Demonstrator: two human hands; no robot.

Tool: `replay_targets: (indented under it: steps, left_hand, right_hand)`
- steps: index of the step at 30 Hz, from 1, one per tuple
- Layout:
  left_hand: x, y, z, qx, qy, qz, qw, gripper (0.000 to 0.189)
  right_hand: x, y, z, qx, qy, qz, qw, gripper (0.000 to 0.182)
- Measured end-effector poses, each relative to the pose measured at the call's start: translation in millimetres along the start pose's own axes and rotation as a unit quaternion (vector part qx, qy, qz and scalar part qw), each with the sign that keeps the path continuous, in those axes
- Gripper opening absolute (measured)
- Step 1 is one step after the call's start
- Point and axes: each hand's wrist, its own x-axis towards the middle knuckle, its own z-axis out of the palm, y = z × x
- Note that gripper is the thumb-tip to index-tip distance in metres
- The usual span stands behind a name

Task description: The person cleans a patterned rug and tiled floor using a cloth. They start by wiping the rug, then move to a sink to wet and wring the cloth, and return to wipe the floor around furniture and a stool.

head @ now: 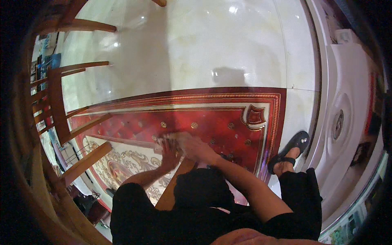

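Observation:
My left hand (170, 154) reaches forward with its fingers apart, and I see nothing held in it. Close against it is my right hand (194, 146), its fingers blurred over the tips of the left one. Whether the right hand holds anything is hidden by the blur. Beneath the two hands a wooden bar (177, 186) slants down toward my lap, where my black clothing covers its lower end. Behind the hands lies a red patterned floor panel (211, 116) with gold rosettes and a gold-and-white border.
Brown wooden chairs (56, 104) line the left side, their legs (88, 159) jutting inward. Glossy cream floor tiles (196, 46) stretch ahead. On the right stands a white moulded cabinet or wall base (337, 122). My foot in a black sandal (289, 151) rests beside it.

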Motion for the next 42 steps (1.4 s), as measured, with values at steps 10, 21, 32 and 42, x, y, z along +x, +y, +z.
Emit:
replay_targets:
  steps: [10, 21, 32, 42]
  left_hand:
    - [209.0, 131.7, -73.1, 0.014, 0.120, 0.172, 0.978, 0.059]
    - [408.9, 267.4, -91.4, 0.105, 0.198, 0.307, 0.925, 0.054]
    - [129.4, 94.5, -18.5, 0.115, -0.066, 0.481, 0.867, 0.050]
    - [260.9, 231.3, -44.8, 0.037, 0.131, 0.399, 0.907, 0.056]
  right_hand:
    - [1.4, 118.8, -235.2, -0.163, 0.096, -0.009, 0.982, 0.014]
    - [-51.7, 221.2, -339.4, -0.287, 0.253, 0.262, 0.886, 0.083]
    - [-164.0, 35.9, -95.5, -0.103, 0.057, 0.043, 0.992, 0.047]
    - [-127.5, 136.9, -280.2, -0.405, 0.053, 0.130, 0.904, 0.040]
